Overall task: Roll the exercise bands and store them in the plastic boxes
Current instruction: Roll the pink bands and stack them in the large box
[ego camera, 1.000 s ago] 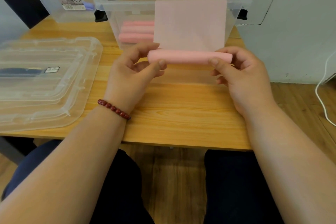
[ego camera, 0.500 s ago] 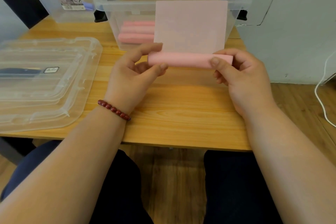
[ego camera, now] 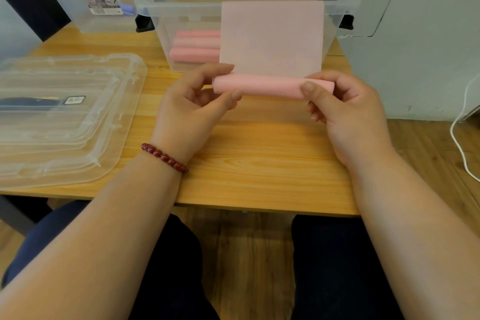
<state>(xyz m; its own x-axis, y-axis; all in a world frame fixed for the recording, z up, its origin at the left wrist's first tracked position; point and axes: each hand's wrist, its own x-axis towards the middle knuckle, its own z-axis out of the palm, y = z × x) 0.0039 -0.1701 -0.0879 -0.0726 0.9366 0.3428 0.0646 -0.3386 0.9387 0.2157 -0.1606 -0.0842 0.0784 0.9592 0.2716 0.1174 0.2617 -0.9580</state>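
The fingers (ego camera: 220, 70) of the left hand (ego camera: 189, 114) are curled round the left end of the pink exercise band (ego camera: 270, 86). The thumb presses the near side of the roll and the forefinger reaches over its top from behind. The right hand (ego camera: 345, 119) pinches the right end the same way, with the thumb in front and the forefinger on top. The other fingers are tucked below.

Between the two hands the band is a snug roll lying level from left to right, held just above the tabletop (ego camera: 259, 161). Its unrolled part rises flat and upright from the back of the roll.

Right behind that flat sheet stands a clear plastic box (ego camera: 181, 10) with its top open. Three rolled pink bands (ego camera: 194, 45) lie side by side on its floor, partly hidden by the sheet. A second clear box (ego camera: 78, 0) with a paper label sits further back on the left.

Clear lids (ego camera: 67, 122) are stacked on the left part of the tabletop. A bracelet (ego camera: 165, 157) of dark red beads circles the left wrist. A white cable (ego camera: 458, 143) trails over the wooden floor at the right.
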